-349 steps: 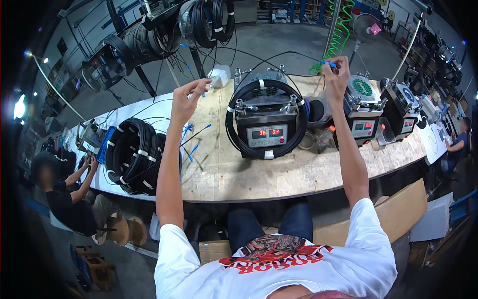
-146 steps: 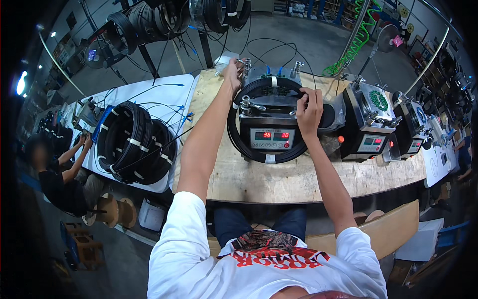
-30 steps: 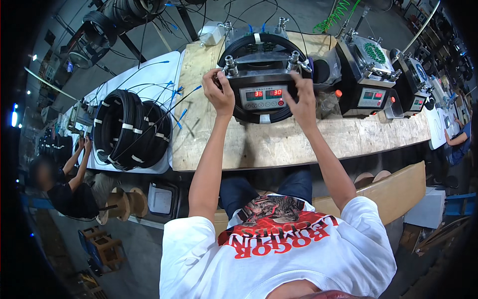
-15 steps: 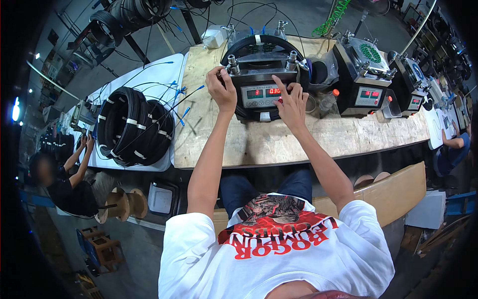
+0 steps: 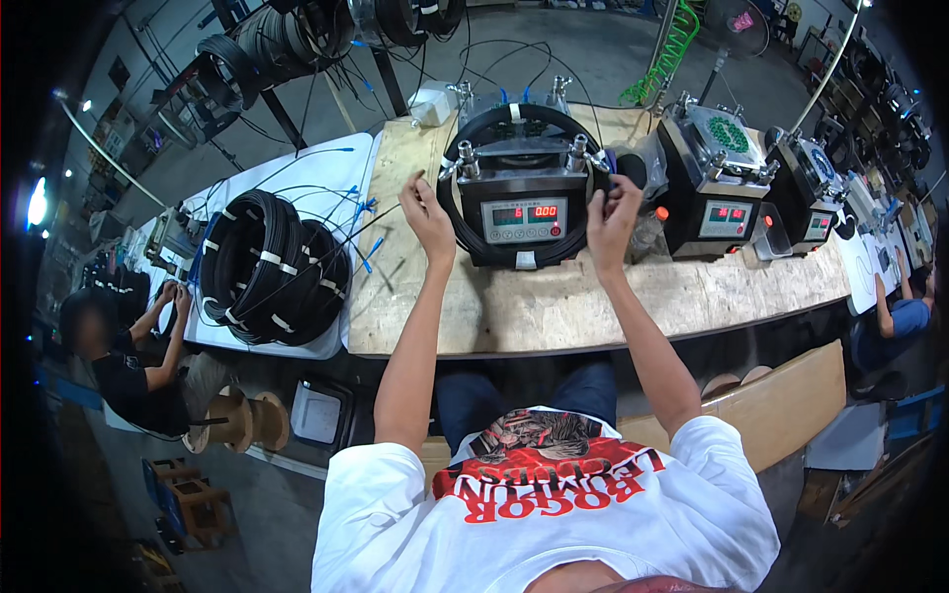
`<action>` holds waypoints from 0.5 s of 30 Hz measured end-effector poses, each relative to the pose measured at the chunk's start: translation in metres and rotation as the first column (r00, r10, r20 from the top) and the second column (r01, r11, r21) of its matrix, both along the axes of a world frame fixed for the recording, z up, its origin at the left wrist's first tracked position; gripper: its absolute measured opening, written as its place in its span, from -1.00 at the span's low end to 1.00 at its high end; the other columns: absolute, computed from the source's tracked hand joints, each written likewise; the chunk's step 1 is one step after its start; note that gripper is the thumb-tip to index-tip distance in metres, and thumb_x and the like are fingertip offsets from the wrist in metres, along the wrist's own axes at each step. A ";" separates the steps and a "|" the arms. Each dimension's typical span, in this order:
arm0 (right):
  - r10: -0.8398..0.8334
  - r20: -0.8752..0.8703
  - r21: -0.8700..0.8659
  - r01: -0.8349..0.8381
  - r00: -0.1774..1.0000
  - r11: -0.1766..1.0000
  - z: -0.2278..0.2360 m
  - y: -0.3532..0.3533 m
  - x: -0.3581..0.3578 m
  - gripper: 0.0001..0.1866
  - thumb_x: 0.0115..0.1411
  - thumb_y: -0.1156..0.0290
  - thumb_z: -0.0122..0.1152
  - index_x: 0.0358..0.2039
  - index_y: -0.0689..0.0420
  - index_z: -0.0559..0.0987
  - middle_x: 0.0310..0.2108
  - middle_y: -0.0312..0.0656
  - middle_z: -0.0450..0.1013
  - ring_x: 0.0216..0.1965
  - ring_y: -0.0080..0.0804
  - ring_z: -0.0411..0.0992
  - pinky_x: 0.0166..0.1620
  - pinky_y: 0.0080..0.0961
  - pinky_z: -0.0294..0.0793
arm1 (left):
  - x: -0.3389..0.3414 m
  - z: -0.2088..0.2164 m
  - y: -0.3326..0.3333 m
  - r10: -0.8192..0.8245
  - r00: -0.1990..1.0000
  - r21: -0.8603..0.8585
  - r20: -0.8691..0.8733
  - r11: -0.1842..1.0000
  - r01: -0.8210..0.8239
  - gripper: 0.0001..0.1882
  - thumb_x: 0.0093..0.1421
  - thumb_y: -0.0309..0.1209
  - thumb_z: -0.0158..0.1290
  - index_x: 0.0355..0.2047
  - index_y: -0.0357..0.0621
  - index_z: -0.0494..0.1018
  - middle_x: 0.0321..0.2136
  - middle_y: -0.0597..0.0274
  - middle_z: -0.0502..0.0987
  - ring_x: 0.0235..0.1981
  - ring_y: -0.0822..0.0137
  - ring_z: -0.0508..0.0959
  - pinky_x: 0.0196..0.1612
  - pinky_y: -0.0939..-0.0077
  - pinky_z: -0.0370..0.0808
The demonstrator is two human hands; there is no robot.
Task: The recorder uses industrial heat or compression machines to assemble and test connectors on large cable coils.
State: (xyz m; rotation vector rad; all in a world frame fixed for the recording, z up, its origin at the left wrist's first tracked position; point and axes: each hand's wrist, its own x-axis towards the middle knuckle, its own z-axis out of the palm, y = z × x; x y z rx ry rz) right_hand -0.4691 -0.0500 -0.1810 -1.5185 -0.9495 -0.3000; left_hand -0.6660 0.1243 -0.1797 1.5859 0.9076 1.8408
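In front of me stands a metal machine with a lit control panel [image 5: 521, 219], showing red digits above a row of round buttons. A black cable coil [image 5: 463, 233], bound with white ties, loops around the machine. Upright metal knobs [image 5: 577, 152] stand at its top corners. My left hand [image 5: 430, 222] is raised just beside the coil's left side, fingers loosely bent and apart, holding nothing. Across the machine, my right hand [image 5: 613, 222] hovers at the coil's right edge, thumb and fingers apart with nothing visible between them. Whether its fingertips touch the coil is hard to tell.
More black cable coils [image 5: 267, 267] lie on a white table [image 5: 326, 341] at left. Two similar machines [image 5: 720, 198] stand to the right on the plywood bench [image 5: 633, 306], near a bottle with an orange cap [image 5: 660, 213]. One person [image 5: 138, 366] works at left, another [image 5: 905, 316] at far right.
My right hand has left the panel's buttons and moved to the coil's right side. The left hand has come off the machine's upper left corner and dropped lower. The panel's digits differ.
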 end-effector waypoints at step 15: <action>0.081 -0.261 -0.221 -0.141 0.962 0.965 -0.020 0.007 0.036 -0.50 0.38 0.10 0.06 -0.18 0.43 0.49 -0.42 0.06 0.54 -0.35 -0.16 0.53 -0.19 -0.31 0.44 | 0.007 -0.026 0.019 -0.227 0.961 -0.199 -0.156 0.961 0.194 -0.47 0.45 -0.11 -0.18 0.00 -0.43 0.46 -0.45 0.00 0.58 -0.43 0.22 0.54 -0.31 0.36 0.45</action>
